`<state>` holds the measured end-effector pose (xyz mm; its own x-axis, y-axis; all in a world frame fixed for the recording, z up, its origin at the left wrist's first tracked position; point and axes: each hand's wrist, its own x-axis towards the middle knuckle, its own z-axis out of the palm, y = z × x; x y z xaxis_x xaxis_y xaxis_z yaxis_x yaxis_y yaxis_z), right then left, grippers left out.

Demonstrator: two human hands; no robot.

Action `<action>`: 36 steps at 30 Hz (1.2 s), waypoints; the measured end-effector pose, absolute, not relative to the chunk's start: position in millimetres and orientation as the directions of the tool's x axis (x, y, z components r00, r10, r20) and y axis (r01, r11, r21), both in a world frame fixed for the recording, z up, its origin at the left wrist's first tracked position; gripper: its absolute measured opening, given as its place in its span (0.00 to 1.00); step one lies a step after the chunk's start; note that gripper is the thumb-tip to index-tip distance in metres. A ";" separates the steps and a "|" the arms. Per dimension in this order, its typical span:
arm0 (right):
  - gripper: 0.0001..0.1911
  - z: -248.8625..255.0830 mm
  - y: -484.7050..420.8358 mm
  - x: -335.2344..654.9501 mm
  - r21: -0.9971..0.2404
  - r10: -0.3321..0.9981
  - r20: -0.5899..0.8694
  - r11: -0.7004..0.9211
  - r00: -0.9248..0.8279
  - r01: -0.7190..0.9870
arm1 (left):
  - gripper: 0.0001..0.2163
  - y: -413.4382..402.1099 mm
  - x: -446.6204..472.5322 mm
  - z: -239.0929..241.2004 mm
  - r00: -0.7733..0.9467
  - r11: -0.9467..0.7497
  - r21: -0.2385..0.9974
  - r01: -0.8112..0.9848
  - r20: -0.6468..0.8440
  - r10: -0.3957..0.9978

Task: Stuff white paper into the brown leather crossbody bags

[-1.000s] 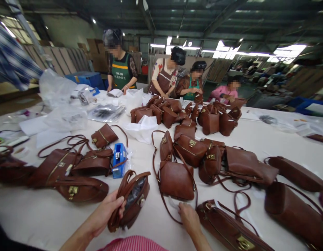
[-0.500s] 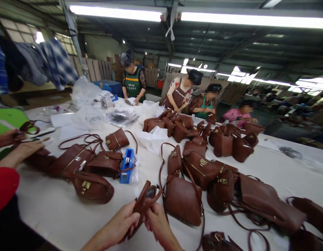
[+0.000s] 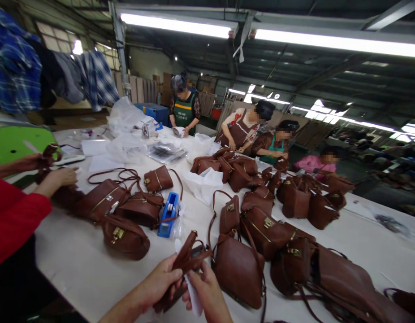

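Note:
Low in the head view, my left hand (image 3: 163,280) is closed on a small brown leather bag (image 3: 185,260), pinching it near its gathered straps. A narrow white strip (image 3: 194,298) lies against the bag, and the fingers of my right hand (image 3: 207,287) are closed around it. What the strip is made of, I cannot tell. The lower part of the bag is hidden behind my fingers. Just right of my hands lies a larger brown handbag (image 3: 239,267) with its strap on the white table (image 3: 76,269). Beyond them stands a blue tape dispenser (image 3: 168,215).
More brown handbags (image 3: 127,237) lie at left, and a pile of them (image 3: 295,197) fills the right. A co-worker's red sleeve (image 3: 15,224) reaches in from the left, hands on a brown bag. Clear plastic bags (image 3: 127,121) and several other people are at the far side.
The view has swung slightly left. A white strip now shows in my right hand against the bag, where none was visible before. The co-worker's red sleeve reaches further in at left.

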<state>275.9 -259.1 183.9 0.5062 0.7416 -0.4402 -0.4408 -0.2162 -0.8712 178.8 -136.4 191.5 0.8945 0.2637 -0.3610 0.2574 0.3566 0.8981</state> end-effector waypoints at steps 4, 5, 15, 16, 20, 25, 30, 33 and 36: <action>0.23 171.0 -277.7 271.1 -0.936 0.799 -0.302 -0.146 0.520 -0.321 | 0.19 -137.7 181.6 195.2 0.863 0.418 0.864 0.279 -0.417 0.287; 0.22 170.7 -281.3 270.4 -0.947 0.813 -0.273 -0.133 0.515 -0.292 | 0.20 -138.7 182.1 196.9 0.866 0.436 0.857 0.274 -0.417 0.276; 0.24 173.5 -312.0 293.0 -0.986 0.802 -0.103 -0.162 0.588 0.049 | 0.36 -137.1 177.9 210.2 0.899 0.467 0.848 0.251 -0.384 0.213; 0.25 170.2 -312.1 292.3 -0.979 0.805 -0.176 -0.203 0.566 -0.016 | 0.39 -138.2 177.1 212.3 0.905 0.461 0.851 0.254 -0.377 0.197; 0.26 160.4 -293.1 282.3 -0.900 0.802 -0.436 -0.379 0.409 -0.215 | 0.45 -145.9 175.3 215.1 0.927 0.378 0.878 0.293 -0.358 0.113; 0.19 167.0 -261.5 278.6 -0.952 0.828 -0.265 -0.144 0.494 -0.269 | 0.49 -152.5 174.4 198.1 0.893 0.309 0.880 0.361 -0.422 0.159; 0.15 172.3 -255.9 275.2 -0.943 0.808 -0.183 0.018 0.560 -0.334 | 0.52 -150.1 177.4 187.7 0.838 0.353 0.868 0.349 -0.457 0.296; 0.17 167.2 -255.5 271.8 -0.943 0.803 -0.183 0.020 0.568 -0.332 | 0.51 -149.1 179.9 191.7 0.856 0.428 0.852 0.303 -0.441 0.272; 0.23 157.8 -251.8 268.2 -0.917 0.769 -0.241 0.020 0.592 -0.399 | 0.47 -149.0 182.0 196.4 0.877 0.468 0.852 0.236 -0.394 0.274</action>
